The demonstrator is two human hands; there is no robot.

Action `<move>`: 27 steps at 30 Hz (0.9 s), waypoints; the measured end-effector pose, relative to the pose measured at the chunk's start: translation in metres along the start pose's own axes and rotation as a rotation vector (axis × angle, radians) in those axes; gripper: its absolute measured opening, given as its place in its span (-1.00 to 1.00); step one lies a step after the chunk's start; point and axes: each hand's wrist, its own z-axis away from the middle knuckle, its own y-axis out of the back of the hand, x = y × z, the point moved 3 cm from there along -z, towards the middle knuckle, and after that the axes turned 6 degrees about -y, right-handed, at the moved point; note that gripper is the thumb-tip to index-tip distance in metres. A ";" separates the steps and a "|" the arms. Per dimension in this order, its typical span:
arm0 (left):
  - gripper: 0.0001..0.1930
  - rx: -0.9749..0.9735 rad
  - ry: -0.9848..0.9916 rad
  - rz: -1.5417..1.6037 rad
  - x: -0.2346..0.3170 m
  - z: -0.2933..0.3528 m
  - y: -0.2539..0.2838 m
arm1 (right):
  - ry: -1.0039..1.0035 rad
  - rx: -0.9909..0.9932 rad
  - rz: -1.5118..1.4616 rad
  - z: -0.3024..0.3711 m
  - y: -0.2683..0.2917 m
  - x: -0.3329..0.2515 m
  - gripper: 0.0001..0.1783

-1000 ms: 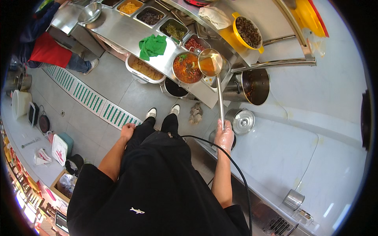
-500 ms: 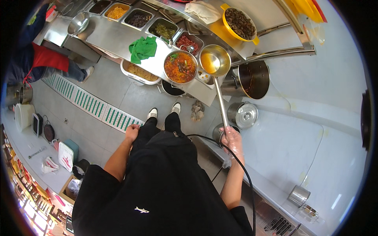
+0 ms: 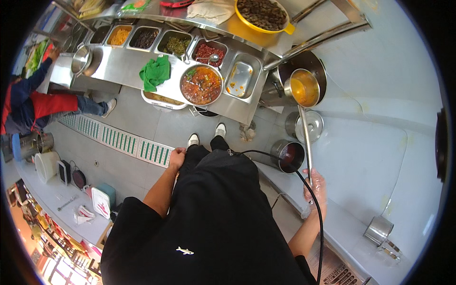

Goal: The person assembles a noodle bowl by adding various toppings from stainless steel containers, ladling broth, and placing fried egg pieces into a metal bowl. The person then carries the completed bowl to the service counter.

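Right grip (image 3: 315, 189) clenched on the ladle (image 3: 303, 90) handle. Cup, ahead of it, has swung away from the soup (image 3: 202, 86) ahead-left to over the pot (image 3: 308, 60); soup work looks paused. Left grip (image 3: 177, 157) by thigh, can't tell if closed.

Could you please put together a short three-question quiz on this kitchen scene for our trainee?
1. Multiple choice: Where does the green cloth lie?
A) on the floor
B) on the metal counter
C) in the yellow colander

2. Fill the gap: In this view, the bowl of the ladle overlaps the mouth of the tall metal ____.

3. True or false: The left hand grips the ladle.

Key:
1. B
2. pot
3. False; the gloved right hand does.
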 end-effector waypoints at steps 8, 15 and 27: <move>-0.77 -0.067 -0.248 0.183 0.123 0.024 -0.045 | 0.100 0.009 -0.006 -0.077 0.039 -0.030 -0.45; -0.82 -0.451 -0.500 0.585 0.389 0.168 -0.068 | 0.180 0.208 0.405 -0.260 0.064 -0.036 -0.44; -0.62 -1.293 -0.887 1.249 0.561 0.350 -0.090 | 0.455 0.622 0.867 -0.300 0.026 -0.083 -0.56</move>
